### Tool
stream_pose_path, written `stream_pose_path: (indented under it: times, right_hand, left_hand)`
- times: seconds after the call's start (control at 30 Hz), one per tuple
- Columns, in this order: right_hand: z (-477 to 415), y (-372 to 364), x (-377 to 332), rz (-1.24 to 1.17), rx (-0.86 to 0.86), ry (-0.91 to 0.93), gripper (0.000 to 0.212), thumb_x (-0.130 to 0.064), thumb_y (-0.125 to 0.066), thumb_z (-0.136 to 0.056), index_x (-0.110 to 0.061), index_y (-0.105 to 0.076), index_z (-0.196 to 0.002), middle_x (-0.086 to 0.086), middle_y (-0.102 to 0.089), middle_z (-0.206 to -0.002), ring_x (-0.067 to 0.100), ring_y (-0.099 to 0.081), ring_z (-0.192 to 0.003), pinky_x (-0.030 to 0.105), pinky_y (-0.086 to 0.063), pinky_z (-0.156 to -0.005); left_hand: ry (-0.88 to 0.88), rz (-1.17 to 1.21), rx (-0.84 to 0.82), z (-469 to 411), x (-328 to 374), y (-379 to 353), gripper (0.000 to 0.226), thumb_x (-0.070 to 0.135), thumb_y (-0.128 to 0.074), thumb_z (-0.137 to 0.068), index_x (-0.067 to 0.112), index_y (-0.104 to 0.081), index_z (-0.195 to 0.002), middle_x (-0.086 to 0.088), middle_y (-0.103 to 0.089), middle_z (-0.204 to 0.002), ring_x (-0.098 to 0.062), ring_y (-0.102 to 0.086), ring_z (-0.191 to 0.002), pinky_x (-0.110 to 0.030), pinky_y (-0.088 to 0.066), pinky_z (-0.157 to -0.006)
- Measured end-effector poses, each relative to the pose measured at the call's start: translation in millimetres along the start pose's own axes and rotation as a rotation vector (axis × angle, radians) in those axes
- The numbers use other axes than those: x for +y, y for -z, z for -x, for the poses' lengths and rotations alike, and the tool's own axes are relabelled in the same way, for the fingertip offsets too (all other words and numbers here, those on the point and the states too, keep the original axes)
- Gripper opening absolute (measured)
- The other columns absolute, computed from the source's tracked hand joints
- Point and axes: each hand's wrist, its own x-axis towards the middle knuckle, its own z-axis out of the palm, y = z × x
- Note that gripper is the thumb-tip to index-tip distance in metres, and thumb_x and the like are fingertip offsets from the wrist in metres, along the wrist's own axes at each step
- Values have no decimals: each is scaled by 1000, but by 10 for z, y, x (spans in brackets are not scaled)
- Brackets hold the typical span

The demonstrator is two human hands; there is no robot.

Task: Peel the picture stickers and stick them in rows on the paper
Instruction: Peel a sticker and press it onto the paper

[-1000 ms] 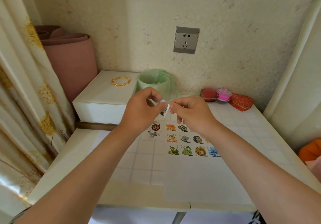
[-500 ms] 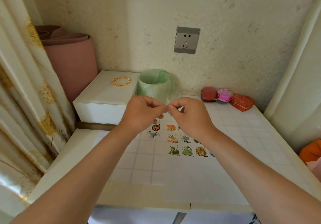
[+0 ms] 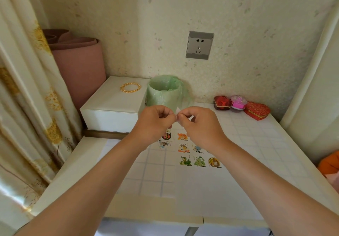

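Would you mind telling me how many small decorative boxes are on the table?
3, side by side: a dark red box on the left, a pink box in the middle, a red heart-shaped box on the right. None appears hidden.

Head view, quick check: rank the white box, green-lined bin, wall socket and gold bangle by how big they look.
Largest to smallest:
1. white box
2. green-lined bin
3. wall socket
4. gold bangle
The socket sits farther back on the wall, so its true size against the bangle is unsure.
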Motion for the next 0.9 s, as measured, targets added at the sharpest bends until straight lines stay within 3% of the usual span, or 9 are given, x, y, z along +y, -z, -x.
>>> stream_pose_path:
  times: [0.13, 0.37, 0.53, 0.73, 0.9]
  right_hand:
    - [-10, 18, -22, -128, 14, -60, 22, -27, -62, -93, -31, -70, -73, -20, -64, -64, 11, -61, -51, 23, -47, -53]
    - [-7, 34, -31, -250, -14, -147, 23, -21, -60, -94, -12, -71, -76, -12, -60, -60, 4, -52, -42, 13, -39, -44]
    - [-10, 22, -16, -211, 1, -106, 19, -28, -61, -95, -26, -70, -78, -13, -64, -71, 7, -59, -49, 13, -40, -46]
    - [-3, -19, 6, -130, -11, -63, 17, -30, -61, -94, -34, -68, -79, -14, -69, -83, 13, -66, -62, 21, -48, -60]
    - [3, -43, -36, -194, -19, -100, 10, -31, -62, -93, -29, -69, -87, -12, -71, -91, 12, -68, -56, 16, -45, -52]
  left_hand:
    - [54, 123, -13, -2, 25, -6, 15, 16, -58, -93, 12, -68, -83, -4, -73, -92, -6, -65, -72, -22, -54, -57]
    - [139, 267, -43, -5, 50, -14, 13, 17, -58, -94, 12, -67, -86, -3, -73, -95, -9, -66, -75, -29, -59, -66]
    - [207, 322, -73, -18, 74, 12, 17, 21, -63, -92, 8, -73, -95, -2, -76, -92, -11, -68, -77, -29, -59, -68]
    - [133, 186, -14, 9, 25, 24, 12, 23, -71, -89, 13, -76, -90, 3, -77, -88, -10, -68, -76, -24, -57, -64]
    - [86, 124, -6, 18, 1, 63, 11, 21, -65, -92, 14, -73, -89, 6, -76, -86, -7, -69, -75, -20, -53, -59]
